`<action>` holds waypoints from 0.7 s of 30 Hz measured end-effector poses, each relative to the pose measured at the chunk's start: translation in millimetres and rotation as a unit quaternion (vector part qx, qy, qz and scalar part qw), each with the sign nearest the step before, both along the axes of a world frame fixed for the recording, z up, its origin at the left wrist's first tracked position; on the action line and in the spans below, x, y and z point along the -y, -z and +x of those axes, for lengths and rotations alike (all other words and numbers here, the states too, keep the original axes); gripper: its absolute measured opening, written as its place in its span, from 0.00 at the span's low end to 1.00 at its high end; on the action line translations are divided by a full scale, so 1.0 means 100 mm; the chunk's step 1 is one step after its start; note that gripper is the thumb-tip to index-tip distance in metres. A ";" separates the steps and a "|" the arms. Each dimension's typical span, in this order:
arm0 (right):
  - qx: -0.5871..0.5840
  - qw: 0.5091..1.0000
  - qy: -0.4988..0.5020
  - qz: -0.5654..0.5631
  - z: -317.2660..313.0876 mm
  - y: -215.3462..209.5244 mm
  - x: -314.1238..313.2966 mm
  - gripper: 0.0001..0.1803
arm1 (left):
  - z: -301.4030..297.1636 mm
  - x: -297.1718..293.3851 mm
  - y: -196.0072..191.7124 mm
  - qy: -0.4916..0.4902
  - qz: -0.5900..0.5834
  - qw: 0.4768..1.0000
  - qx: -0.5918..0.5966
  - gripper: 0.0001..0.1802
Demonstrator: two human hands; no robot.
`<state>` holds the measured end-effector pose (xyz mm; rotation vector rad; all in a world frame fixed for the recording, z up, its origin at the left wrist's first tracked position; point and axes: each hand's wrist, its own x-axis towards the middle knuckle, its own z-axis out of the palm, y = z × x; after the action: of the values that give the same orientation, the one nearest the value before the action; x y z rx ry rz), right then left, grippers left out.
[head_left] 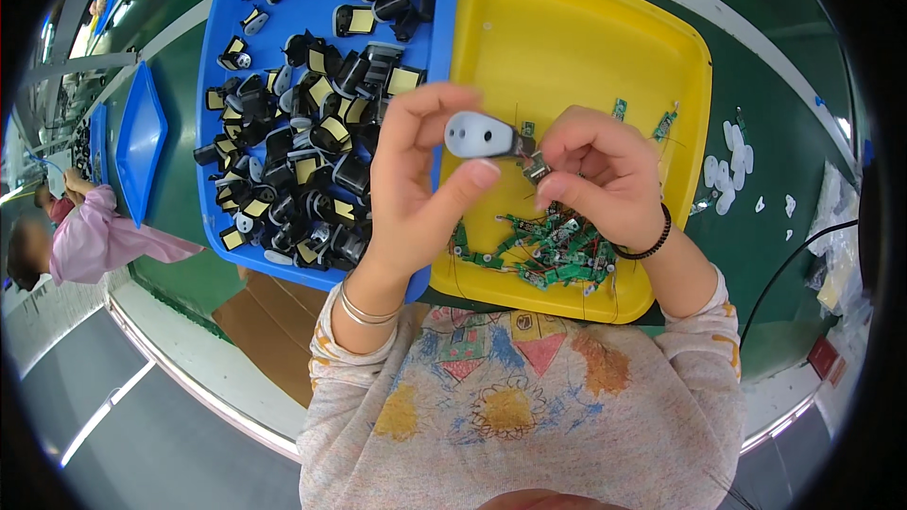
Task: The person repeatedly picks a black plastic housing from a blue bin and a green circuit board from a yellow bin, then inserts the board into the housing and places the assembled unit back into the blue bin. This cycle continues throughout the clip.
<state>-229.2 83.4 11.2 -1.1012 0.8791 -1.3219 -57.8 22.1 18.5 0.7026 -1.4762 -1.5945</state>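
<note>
My left hand (412, 175) is closed around a small plastic housing (477, 135) with a pale grey oval face and dark round holes, its thumb below and fingers behind. Between the thumb and fingertips of my right hand (609, 165) is a small green circuit board (536, 168) with a metallic part. The board meets the right end of the housing; whether it is inside or only touching, I cannot tell. Both hands are above the yellow tray (576, 28). Below my right hand lies a heap of green circuit boards (567, 250) with thin wires.
To the left, a blue tray (444, 28) holds many black housings (354, 21) with cream pads. Right of the yellow tray lie white oval pieces (739, 161), clear plastic bags (836, 246) and a black cable (784, 269). A person in pink (104, 236) works far left near another blue tray (144, 151).
</note>
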 end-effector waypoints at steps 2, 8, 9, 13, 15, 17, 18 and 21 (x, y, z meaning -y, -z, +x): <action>0.023 0.999 -0.009 0.023 0.01 -0.01 -0.02 0.08 | -0.02 -0.01 -0.07 0.048 0.158 0.981 -0.098 0.22; 0.094 0.991 0.005 0.096 0.03 -0.04 -0.03 0.08 | -0.02 -0.01 0.02 0.101 0.188 0.975 -0.056 0.24; 0.090 0.991 0.010 0.100 0.03 -0.04 -0.02 0.08 | -0.03 -0.03 0.03 0.093 0.183 0.977 -0.056 0.24; 0.103 0.988 0.009 0.111 0.03 -0.04 -0.01 0.08 | -0.07 -0.06 0.03 0.064 0.138 0.988 -0.034 0.24; 0.114 0.987 0.008 0.115 0.03 -0.05 -0.01 0.08 | -0.06 -0.06 0.05 0.064 0.097 0.993 -0.003 0.24; 0.104 0.989 0.006 0.105 0.02 -0.03 0.00 0.07 | -0.06 -0.06 0.08 0.059 0.084 0.995 0.005 0.24; 0.099 0.990 0.005 0.100 0.02 -0.02 0.00 0.07 | -0.06 -0.06 0.08 0.057 0.078 0.995 0.009 0.24; 0.065 0.990 -0.024 0.125 -0.01 -0.04 0.02 0.06 | -0.05 -0.06 0.09 0.040 0.036 0.997 0.049 0.23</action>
<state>-230.2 80.9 14.9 -0.8274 0.8891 -1.1936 -62.3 28.1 9.4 0.7823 -1.5413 -1.7011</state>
